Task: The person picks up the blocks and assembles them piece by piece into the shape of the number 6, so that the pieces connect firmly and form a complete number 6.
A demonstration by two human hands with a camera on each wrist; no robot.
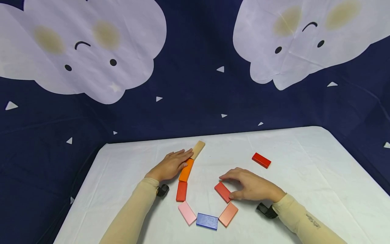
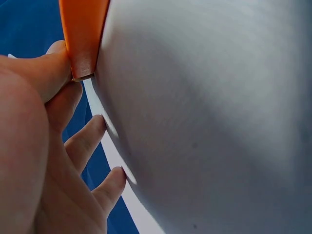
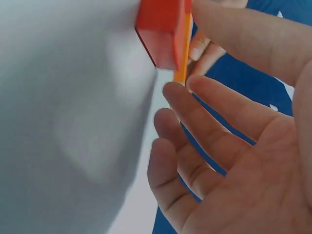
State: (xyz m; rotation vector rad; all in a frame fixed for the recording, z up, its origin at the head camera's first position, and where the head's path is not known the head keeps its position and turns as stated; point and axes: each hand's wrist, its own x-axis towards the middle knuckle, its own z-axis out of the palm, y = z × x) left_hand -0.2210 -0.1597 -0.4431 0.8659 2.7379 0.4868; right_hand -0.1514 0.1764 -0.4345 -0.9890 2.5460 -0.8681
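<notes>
My left hand (image 1: pixel 170 165) lies with fairly straight fingers along the outer side of an orange block (image 1: pixel 186 170) and a natural-wood block (image 1: pixel 198 149). In the left wrist view its thumb is against the orange block (image 2: pixel 85 34). My right hand (image 1: pixel 251 184) arches loosely beside a red block (image 1: pixel 223 192). Its thumb is at the block's near corner, and the index fingertip is close to the far end. In the right wrist view, the other fingers are apart from the red block (image 3: pixel 158 24).
The blocks form a U on the white-covered table (image 1: pixel 298 176): another red block (image 1: pixel 181 191), a pink block (image 1: pixel 187 212), a blue block (image 1: pixel 207 221) and a salmon block (image 1: pixel 228 214). A separate red block (image 1: pixel 261 160) lies farther right. Dark blue cloth (image 1: pixel 195 112) hangs behind.
</notes>
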